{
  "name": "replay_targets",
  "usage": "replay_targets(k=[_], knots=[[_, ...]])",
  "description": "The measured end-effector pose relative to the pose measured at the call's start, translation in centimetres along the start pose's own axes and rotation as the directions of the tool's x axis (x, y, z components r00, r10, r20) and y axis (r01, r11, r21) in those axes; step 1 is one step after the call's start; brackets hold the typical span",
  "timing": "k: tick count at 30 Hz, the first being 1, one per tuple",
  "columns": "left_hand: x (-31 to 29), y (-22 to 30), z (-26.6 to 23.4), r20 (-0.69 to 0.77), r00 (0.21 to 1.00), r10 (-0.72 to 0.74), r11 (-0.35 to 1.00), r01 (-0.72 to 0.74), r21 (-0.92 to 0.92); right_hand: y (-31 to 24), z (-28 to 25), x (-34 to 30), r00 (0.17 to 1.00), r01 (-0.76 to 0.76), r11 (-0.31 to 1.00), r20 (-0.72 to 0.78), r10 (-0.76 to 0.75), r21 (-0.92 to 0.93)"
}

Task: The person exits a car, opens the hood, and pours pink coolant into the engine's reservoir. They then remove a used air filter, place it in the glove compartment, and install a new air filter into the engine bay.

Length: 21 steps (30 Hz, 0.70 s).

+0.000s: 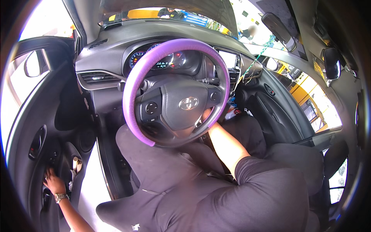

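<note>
I sit behind a steering wheel with a purple cover around much of its rim and a black hub. On the inner panel of the driver's door, my left hand rests with its fingers stretched out over the armrest switches. A metal watch is on that wrist. My right hand reaches behind the lower right of the wheel. The rim and a spoke hide most of it, so its fingers and anything in them cannot be made out.
The door stands ajar, and small items lie in its pocket. Instrument dials are lit behind the wheel. A green cord hangs from the mirror. The hood is raised; people are beyond it.
</note>
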State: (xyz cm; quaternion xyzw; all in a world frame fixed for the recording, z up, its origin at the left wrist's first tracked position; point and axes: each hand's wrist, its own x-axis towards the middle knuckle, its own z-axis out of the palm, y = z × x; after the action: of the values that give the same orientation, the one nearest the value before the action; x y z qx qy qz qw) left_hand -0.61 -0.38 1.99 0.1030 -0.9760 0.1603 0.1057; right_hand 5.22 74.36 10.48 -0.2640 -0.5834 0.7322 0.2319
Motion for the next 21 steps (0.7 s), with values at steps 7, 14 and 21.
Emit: replay_targets(k=[7,14,21], knots=[[0.2,0.2,0.1,0.028,1.0,0.001,1.0,-0.001,-0.002,0.9,0.2,0.5,1.0,-0.006,1.0,-0.008,0.006,0.0],[1.2,-1.4,5.6,0.009,0.999,0.043,0.998,-0.044,0.045,1.0,-0.1,0.3,1.0,0.002,1.0,-0.019,-0.002,-0.017],[1.0,-0.1,3.4,0.065,0.998,0.011,0.996,-0.016,0.082,1.6,-0.4,0.5,1.0,-0.01,1.0,-0.014,0.01,-0.018]])
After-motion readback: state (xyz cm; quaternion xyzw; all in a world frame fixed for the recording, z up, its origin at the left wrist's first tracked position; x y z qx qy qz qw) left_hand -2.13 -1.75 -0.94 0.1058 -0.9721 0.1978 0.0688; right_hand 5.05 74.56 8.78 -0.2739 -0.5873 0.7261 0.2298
